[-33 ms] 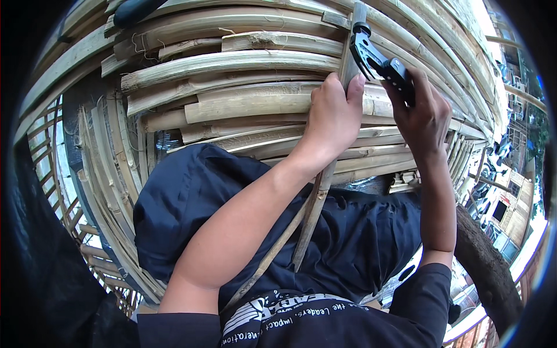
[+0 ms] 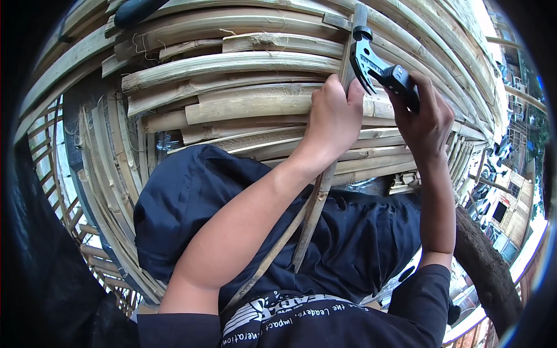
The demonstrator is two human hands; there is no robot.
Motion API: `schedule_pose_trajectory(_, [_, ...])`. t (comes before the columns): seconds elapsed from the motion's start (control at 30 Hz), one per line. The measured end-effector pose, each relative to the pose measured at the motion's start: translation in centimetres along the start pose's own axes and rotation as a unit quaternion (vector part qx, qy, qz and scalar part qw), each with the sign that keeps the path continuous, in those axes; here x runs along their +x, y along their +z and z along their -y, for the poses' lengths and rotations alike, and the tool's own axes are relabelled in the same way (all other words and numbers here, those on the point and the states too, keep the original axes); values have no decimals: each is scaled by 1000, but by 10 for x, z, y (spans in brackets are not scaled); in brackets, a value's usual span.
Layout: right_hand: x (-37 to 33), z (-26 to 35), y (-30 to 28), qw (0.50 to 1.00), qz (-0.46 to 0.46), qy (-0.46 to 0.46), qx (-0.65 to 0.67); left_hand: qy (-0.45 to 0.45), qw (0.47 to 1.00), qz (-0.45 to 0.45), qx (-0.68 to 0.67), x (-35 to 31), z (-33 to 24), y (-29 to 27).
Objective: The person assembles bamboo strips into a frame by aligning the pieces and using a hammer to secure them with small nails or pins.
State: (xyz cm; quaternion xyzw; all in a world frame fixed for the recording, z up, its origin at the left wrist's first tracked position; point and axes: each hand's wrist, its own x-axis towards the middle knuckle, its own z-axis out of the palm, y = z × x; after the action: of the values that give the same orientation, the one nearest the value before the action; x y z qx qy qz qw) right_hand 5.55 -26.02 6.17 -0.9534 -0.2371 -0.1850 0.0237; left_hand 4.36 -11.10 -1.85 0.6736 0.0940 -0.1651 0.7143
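My left hand is closed around a narrow bamboo strip, its thumb pointing away from me. The strip slants from over my lap, under the hand, to the far side across the bamboo slats. A black claw hammer is in my right hand, gripped by its handle close to the head. The hammer's striking face lies at the strip's upper part, and the claw's curved tip is just beside my left thumb. Whether the face touches the strip, I cannot tell.
Split bamboo pieces lie in rows beyond my lap, with more stacked at the left. A dark rounded object sits at the far left. A thin stick rests across my lap. At the right is a thick brown log.
The hammer has tipped slightly, its head shifting a little toward me. My right hand has moved a touch to the right and nearer. My left hand stays on the strip.
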Motion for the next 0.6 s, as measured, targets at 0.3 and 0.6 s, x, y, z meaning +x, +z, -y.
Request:
schedule_pose_trajectory(0.3, [-6, -20, 10, 995, -42, -95, -5, 83, 997, -4, -2, -5, -1, -3])
schedule_pose_trajectory(0.6, [-11, -16, 6, 997, -41, -57, 15, 57, 998, 2, -4, 1, -3, -2])
